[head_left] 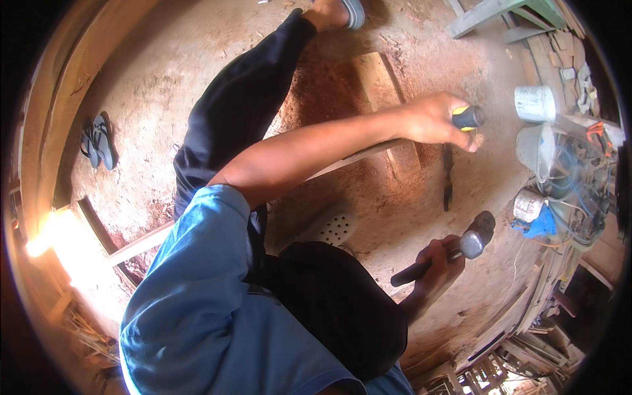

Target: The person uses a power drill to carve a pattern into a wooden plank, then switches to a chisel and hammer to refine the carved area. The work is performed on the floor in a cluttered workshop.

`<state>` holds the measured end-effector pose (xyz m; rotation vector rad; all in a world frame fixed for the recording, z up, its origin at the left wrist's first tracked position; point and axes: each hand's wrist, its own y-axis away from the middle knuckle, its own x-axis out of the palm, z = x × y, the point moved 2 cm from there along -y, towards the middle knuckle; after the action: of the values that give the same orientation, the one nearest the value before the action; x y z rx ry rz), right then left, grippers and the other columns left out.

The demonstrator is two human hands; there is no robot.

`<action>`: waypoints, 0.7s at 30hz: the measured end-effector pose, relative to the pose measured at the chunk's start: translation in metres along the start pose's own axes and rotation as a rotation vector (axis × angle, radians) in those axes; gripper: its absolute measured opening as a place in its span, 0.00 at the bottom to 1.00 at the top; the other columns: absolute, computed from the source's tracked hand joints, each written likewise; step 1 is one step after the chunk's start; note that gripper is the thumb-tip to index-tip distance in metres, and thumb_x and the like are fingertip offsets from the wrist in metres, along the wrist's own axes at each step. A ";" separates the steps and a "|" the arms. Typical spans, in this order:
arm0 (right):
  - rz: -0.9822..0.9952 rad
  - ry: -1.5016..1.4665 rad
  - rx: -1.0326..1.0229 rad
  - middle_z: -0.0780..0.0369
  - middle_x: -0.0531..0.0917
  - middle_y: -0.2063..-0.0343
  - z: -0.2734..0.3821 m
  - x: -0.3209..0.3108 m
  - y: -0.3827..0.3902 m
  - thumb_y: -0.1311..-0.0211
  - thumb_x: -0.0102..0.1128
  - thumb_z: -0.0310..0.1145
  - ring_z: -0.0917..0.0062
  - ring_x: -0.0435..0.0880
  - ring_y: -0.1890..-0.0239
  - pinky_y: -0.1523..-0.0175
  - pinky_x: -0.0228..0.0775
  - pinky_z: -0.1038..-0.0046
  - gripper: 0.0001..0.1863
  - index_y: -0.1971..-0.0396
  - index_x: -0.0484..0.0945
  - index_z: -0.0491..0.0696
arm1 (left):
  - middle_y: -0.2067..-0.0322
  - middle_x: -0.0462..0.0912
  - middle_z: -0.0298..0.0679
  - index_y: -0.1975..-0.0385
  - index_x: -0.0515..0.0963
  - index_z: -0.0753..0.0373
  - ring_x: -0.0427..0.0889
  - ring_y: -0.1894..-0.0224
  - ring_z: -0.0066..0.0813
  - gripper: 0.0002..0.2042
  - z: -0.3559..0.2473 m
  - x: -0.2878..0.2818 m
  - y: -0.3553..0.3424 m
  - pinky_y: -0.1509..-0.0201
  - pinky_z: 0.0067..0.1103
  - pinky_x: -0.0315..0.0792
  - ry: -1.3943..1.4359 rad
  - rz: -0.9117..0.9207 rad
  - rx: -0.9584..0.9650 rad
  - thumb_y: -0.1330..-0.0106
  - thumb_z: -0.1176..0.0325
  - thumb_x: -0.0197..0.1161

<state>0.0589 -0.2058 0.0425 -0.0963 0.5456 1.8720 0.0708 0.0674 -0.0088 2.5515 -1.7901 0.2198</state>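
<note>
My left hand (434, 118) reaches out across the wood and is closed round a black and yellow tool handle (468, 118). The handle's butt end points up, and the tool's working end is hidden. Lower down, my right hand (440, 266) grips a hammer (472, 243) by its dark handle, with the grey metal head standing out past the fingers. Under my left forearm lies a wooden plank (397, 148), with reddish wood dust round it. A long, narrow wooden piece (141, 245) runs beneath the same arm. A dark, thin strip (447, 181) lies on the floor between my hands.
At the right stand a white bucket (534, 104), a grey bucket (536, 150) and a paint can (528, 205) with a blue cloth (541, 222), beside cluttered cables and scraps. A perforated plastic seat (334, 229) shows under me. Sandals (99, 141) lie left; a green wooden stand (490, 16) stands far right.
</note>
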 end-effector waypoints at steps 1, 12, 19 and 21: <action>-0.010 0.025 0.009 0.65 0.71 0.85 -0.001 -0.002 0.002 0.45 0.61 0.24 0.80 0.69 0.83 0.73 0.62 0.77 0.06 0.69 0.73 0.45 | 0.74 0.76 0.27 0.73 0.76 0.58 0.74 0.69 0.18 0.17 0.004 0.002 0.003 0.63 0.22 0.71 0.029 0.005 0.028 0.43 0.58 0.81; 0.041 0.002 -0.016 0.66 0.70 0.84 -0.003 0.007 0.003 0.45 0.60 0.24 0.81 0.68 0.83 0.73 0.62 0.77 0.06 0.69 0.73 0.47 | 0.65 0.84 0.31 0.56 0.82 0.60 0.80 0.60 0.24 0.20 0.026 0.012 0.001 0.52 0.26 0.75 -0.037 0.082 0.016 0.42 0.55 0.79; 0.094 -0.016 -0.013 0.64 0.73 0.84 -0.003 0.012 -0.004 0.42 0.62 0.20 0.80 0.71 0.84 0.75 0.63 0.77 0.07 0.66 0.74 0.44 | 0.61 0.87 0.35 0.51 0.82 0.57 0.84 0.55 0.28 0.21 0.055 0.012 0.012 0.49 0.28 0.77 -0.109 0.143 -0.038 0.39 0.54 0.77; 0.103 0.001 -0.020 0.65 0.73 0.84 -0.003 0.012 -0.006 0.42 0.62 0.20 0.80 0.72 0.85 0.76 0.62 0.77 0.07 0.66 0.74 0.44 | 0.61 0.87 0.35 0.50 0.82 0.56 0.84 0.54 0.30 0.21 0.061 0.011 0.014 0.48 0.30 0.78 -0.117 0.150 -0.030 0.38 0.53 0.77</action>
<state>0.0591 -0.1947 0.0342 -0.0838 0.5414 1.9778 0.0679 0.0468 -0.0684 2.4593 -2.0120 0.0458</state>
